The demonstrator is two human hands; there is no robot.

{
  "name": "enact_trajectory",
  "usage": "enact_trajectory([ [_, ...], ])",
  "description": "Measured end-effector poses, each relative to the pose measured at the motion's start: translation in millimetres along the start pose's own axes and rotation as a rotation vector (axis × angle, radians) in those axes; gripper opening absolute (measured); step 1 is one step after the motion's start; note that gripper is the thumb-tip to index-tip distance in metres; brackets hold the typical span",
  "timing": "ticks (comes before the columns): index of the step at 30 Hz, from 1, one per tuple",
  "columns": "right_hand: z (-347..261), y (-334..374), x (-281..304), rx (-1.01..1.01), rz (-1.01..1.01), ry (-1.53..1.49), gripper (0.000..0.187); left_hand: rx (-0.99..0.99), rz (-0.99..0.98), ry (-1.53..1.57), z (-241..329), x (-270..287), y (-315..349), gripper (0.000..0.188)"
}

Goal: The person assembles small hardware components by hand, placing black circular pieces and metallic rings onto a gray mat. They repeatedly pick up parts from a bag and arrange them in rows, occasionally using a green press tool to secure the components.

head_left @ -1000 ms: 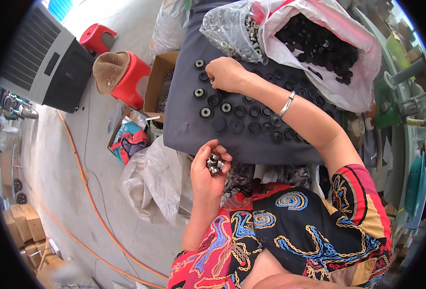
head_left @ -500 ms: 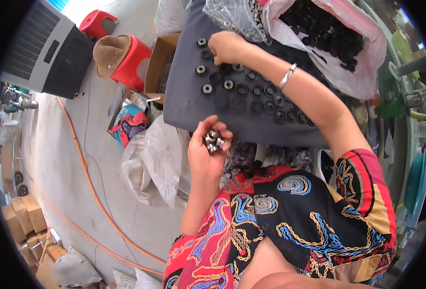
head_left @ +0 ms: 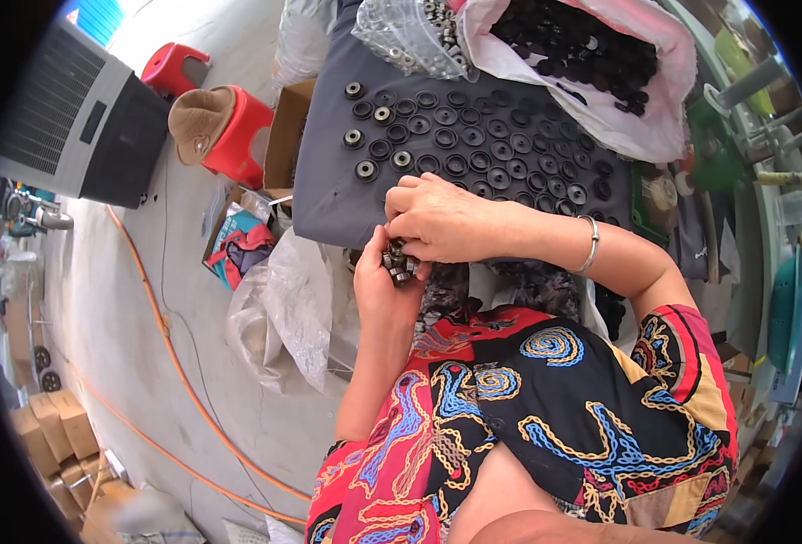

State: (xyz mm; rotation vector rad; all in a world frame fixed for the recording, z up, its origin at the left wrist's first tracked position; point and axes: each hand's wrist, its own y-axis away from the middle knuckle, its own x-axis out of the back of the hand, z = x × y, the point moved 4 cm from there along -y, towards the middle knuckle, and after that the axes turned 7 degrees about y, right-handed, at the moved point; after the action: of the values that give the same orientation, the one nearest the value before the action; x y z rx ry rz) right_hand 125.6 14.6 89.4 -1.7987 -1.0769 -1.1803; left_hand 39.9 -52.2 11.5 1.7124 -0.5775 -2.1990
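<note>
Cupped in my left hand is a small heap of shiny metal bearings, just off the near edge of the grey-covered table. My right hand reaches over it, its fingertips pinched together at the heap; what they grip is hidden. Beyond the hands, many round black plastic caps lie in loose rows on the grey cloth. Several on the left side have a bright metal centre, such as the seated bearing.
At the back, a clear plastic bag of metal parts lies beside a white sack full of black pieces. To the left are a cardboard box, red stools, an air cooler and an orange hose across the floor.
My right hand has come back from the left end of the rows of caps to the bearings in my left hand. One more cap there now shows a metal centre. The view has shifted slightly.
</note>
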Motion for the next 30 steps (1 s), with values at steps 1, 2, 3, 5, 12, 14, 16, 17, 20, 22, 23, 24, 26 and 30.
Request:
enact_trajectory([
  [1,1,2,-1,0.000,0.015,-0.006,0.013,-0.002,-0.026,-0.013,0,-1,1,0.023],
  [2,2,2,-4,0.008,0.052,-0.059,0.013,-0.007,-0.049,-0.023,1,-1,1,0.025],
  [3,3,2,-4,0.006,0.053,-0.078,0.013,-0.013,-0.073,-0.032,2,-2,1,0.027],
  [5,5,-1,-5,0.006,0.051,-0.118,0.013,-0.036,-0.031,-0.064,4,-5,0,0.024],
  [12,20,-15,0,0.008,0.178,-0.063,0.018,-0.090,-0.125,-0.010,8,0,-4,0.028],
  [14,48,-29,19,-0.113,0.315,-0.133,0.017,-0.089,-0.085,-0.070,13,-1,-4,0.030],
  [16,92,-43,38,-0.208,0.409,0.041,0.019,-0.077,-0.090,-0.063,15,3,-5,0.033],
  [17,111,-49,44,-0.288,0.372,0.117,0.019,-0.073,-0.092,-0.067,15,7,-6,0.033],
  [20,150,-65,45,-0.398,0.216,0.224,0.022,-0.071,-0.087,-0.079,16,10,-9,0.031],
  [22,164,-72,37,-0.402,0.161,0.283,0.021,-0.080,-0.064,-0.095,18,12,-10,0.030],
  [23,165,-75,34,-0.392,0.141,0.295,0.021,-0.087,-0.063,-0.090,19,13,-10,0.030],
  [24,167,-77,32,-0.382,0.123,0.307,0.020,-0.093,-0.063,-0.085,20,14,-10,0.030],
  [26,170,-82,27,-0.379,0.063,0.312,0.023,-0.100,-0.059,-0.076,22,14,-10,0.029],
  [30,170,-90,21,-0.360,0.009,0.362,0.023,-0.101,-0.051,-0.066,23,12,-9,0.028],
])
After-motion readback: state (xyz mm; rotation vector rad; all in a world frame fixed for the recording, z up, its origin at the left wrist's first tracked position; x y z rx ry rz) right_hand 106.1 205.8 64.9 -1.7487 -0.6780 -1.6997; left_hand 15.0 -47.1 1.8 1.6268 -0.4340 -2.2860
